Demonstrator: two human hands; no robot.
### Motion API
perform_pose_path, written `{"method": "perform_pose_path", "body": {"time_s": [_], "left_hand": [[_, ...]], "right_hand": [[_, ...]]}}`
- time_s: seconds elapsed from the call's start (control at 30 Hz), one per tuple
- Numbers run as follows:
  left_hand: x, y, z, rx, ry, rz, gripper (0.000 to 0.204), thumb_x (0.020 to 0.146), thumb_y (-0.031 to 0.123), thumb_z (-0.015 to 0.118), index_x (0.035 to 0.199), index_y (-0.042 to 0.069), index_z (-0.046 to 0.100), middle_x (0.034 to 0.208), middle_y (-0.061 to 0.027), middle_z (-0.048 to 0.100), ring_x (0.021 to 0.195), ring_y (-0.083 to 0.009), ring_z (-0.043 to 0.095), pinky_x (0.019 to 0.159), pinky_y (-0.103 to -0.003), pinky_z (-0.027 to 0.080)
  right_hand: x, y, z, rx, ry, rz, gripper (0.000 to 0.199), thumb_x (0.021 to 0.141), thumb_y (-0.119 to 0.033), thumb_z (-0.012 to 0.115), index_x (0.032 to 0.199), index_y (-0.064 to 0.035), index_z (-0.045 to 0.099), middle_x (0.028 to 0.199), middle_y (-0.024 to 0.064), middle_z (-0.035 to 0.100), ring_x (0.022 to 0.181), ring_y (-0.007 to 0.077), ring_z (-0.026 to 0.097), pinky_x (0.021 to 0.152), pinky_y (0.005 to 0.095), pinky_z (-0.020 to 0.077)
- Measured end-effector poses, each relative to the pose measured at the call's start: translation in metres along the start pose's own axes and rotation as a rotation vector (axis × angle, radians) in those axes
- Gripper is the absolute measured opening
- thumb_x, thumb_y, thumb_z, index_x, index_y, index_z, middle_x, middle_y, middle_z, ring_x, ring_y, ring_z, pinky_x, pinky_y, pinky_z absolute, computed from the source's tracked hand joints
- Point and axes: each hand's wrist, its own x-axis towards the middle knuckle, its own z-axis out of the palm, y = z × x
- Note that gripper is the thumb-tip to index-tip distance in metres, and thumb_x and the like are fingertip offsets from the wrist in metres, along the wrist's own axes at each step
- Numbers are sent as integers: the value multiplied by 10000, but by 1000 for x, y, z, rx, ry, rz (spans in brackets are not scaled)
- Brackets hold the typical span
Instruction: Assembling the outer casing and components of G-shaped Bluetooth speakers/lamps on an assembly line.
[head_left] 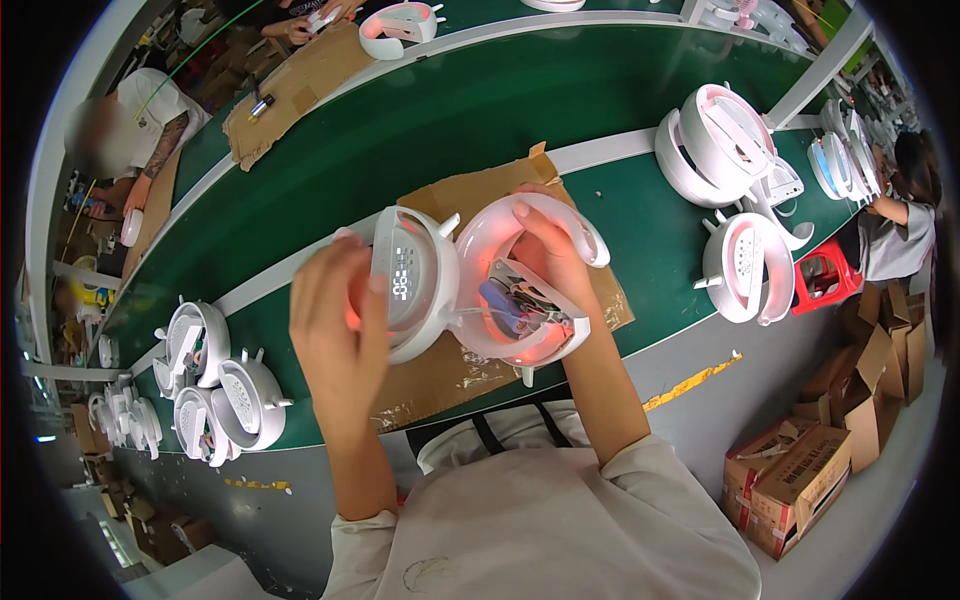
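Observation:
Above the cardboard sheet I have two round white clock-lamp housings side by side. The left clock lamp [425, 285] has a lit digital display facing up and a small stub on its rim. My left hand [340, 310], slightly blurred, is closed around its left side, where a red glow shows. My right hand [555, 250] grips the right clock lamp [485, 235], its thumb over the curved ring and its fingers partly hidden behind. This one glows pinkish red and is open, showing a circuit board, wires and a bluish-purple part [503, 308]. Thin wires run near where the two housings meet.
The cardboard sheet [590, 290] lies on the green workbench [640, 240]. Similar white lamps stand in groups at left [250, 400] and right [745, 265]. Co-workers sit across and to the right. A red stool [825, 275] and cardboard boxes [790, 475] are on the floor at right.

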Motion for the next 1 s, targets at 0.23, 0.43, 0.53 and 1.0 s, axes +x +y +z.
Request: {"method": "perform_pose_path", "body": {"time_s": [0.23,0.43,0.53,1.0], "left_hand": [[-43,40,36,-289,-345,278,226,726,27,681,916,-32,574,1071,-164,564,959,-327,566,857,-440,455],[-64,53,57,-435,-199,166,348,733,163,706,974,-27,544,1228,-216,477,1065,-348,528,935,-514,376],[-67,62,59,-270,-299,242,382,750,218,702,994,-22,532,1243,-222,472,1136,-357,510,973,-541,325],[-50,16,48,-719,-321,303,298,769,180,686,987,27,553,1189,-149,522,1194,-335,471,1003,-473,344]], "right_hand": [[-6,-5,4,183,-69,131,230,833,-197,614,1017,-104,513,903,73,586,832,203,585,717,349,489],[3,18,-13,237,-42,115,224,834,-227,620,986,-90,528,917,75,596,863,204,576,739,342,482],[-2,20,-12,256,-40,66,262,849,-247,613,1027,-75,528,939,78,598,893,201,571,777,335,473],[-16,-2,-9,-200,-246,58,531,747,-31,678,1246,-25,497,1048,74,618,951,158,579,885,284,427]]}}
